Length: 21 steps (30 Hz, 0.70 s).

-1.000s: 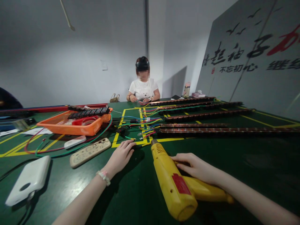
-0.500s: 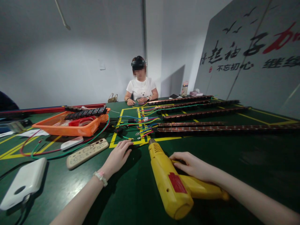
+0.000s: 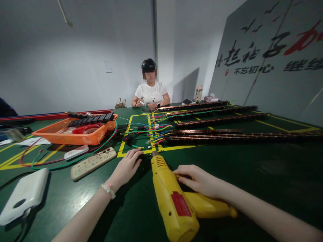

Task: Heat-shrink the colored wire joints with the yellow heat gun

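Yellow heat gun (image 3: 171,198), one, gripped in right hand (image 3: 198,179). Left hand (image 3: 130,164), fingers bent, near green wire (image 3: 135,146); grasp, if any, indiscernible.

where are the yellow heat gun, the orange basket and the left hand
Yellow heat gun (image 3: 165,187), head view: on its casing
Orange basket (image 3: 73,139), head view: on its front wall
Left hand (image 3: 128,166), head view: on its back

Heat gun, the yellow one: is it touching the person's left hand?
Apart. The head view shows dark green tabletop in the gap between the left hand and the yellow heat gun.
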Each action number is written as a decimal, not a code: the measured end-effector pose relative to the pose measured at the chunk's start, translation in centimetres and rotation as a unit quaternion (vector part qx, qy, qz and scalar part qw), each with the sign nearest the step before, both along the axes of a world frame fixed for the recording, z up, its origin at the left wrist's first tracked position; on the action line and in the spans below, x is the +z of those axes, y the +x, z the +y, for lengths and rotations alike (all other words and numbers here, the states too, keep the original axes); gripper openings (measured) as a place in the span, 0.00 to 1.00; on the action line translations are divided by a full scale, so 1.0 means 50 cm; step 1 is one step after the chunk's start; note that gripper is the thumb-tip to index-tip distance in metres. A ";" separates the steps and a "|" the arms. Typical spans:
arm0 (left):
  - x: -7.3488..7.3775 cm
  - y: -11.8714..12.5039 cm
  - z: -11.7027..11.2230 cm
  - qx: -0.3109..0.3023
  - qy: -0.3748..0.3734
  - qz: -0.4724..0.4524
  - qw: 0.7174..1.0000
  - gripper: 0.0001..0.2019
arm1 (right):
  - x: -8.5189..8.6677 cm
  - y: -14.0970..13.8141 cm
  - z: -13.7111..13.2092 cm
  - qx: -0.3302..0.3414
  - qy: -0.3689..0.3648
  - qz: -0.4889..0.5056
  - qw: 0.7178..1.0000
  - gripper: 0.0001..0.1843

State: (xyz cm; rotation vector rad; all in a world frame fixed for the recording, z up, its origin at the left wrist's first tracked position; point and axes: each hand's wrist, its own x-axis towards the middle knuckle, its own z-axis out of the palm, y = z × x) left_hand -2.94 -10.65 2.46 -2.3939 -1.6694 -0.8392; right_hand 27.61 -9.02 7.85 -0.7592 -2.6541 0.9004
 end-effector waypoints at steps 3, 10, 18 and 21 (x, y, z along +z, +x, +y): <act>0.003 0.003 -0.001 0.001 0.002 -0.001 1.000 0.14 | 0.005 -0.015 0.002 0.011 0.005 0.001 1.000 0.15; 0.002 0.000 -0.004 0.002 -0.011 -0.004 1.000 0.15 | -0.003 -0.051 0.008 0.036 0.028 0.001 0.999 0.16; -0.002 -0.004 -0.005 0.000 -0.015 0.001 1.000 0.19 | -0.005 -0.049 0.014 0.055 0.031 0.003 0.998 0.17; -0.002 -0.006 -0.005 -0.003 -0.015 0.005 1.000 0.20 | -0.005 -0.048 0.014 0.054 0.027 0.000 0.998 0.17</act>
